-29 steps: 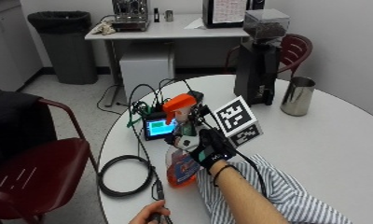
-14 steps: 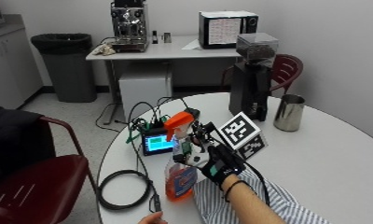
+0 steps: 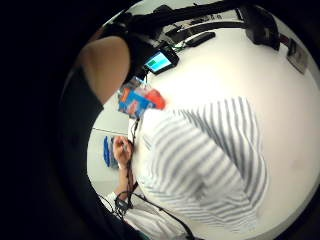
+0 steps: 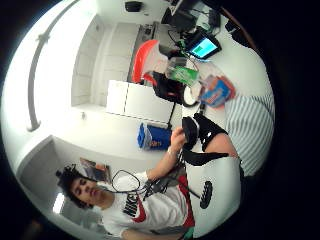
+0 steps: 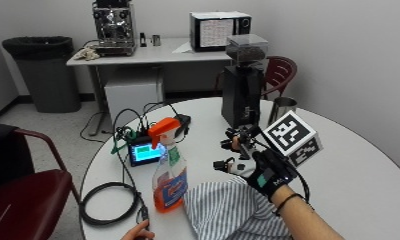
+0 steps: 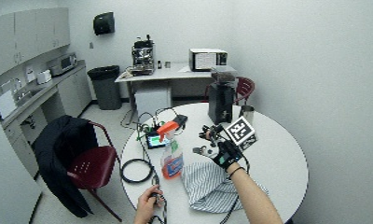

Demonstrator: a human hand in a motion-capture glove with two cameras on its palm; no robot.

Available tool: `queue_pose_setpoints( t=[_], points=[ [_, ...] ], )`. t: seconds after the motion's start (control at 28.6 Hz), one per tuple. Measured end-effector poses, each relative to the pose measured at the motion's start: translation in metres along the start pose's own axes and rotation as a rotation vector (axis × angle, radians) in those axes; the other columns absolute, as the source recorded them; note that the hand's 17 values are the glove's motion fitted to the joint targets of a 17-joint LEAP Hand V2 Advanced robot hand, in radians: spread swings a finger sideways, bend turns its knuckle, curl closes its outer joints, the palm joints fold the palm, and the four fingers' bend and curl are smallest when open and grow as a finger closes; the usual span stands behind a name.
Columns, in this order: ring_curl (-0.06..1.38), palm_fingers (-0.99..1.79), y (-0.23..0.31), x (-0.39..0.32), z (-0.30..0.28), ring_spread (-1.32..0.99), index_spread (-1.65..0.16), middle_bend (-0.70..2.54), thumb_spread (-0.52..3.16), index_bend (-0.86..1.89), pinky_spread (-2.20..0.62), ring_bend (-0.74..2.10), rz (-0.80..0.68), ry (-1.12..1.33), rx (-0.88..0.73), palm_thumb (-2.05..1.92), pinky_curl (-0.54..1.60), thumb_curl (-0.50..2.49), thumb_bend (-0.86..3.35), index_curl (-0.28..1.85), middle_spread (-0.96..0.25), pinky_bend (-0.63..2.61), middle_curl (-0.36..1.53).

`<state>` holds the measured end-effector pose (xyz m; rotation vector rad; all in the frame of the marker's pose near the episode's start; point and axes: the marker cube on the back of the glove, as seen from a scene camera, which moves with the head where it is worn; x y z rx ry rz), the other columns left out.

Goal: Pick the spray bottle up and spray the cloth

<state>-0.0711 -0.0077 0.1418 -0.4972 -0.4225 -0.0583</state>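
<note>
Now gloved right hand [image 5: 270, 167] open above striped cloth [image 5: 230, 210], spray bottle [image 5: 168, 172] beside

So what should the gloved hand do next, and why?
Probably move back to the spray bottle and curl its fingers round the neck. The bottle stands upright on the table beside the striped cloth, and the gloved right hand hovers apart from it, holding nothing, so no spraying can begin yet.

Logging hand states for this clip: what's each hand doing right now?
Right hand: open, raised above the striped cloth, holding nothing; the spray bottle stands apart from it.
Bare hand: at the table edge, grip unclear.
</note>
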Motion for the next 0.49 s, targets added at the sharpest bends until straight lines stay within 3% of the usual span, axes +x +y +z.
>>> queue_pose_setpoints(
  t=[0.49],
  points=[
    [0.35, 0.47, 0.055, 0.018, -0.049, 0.07, -0.37, 0.43, 0.93, 0.13, 0.28, 0.33, 0.038, 0.108, 0.109, 0.90, 0.35, 0.45, -0.02, 0.18, -0.07, 0.36, 0.42]
  ],
)
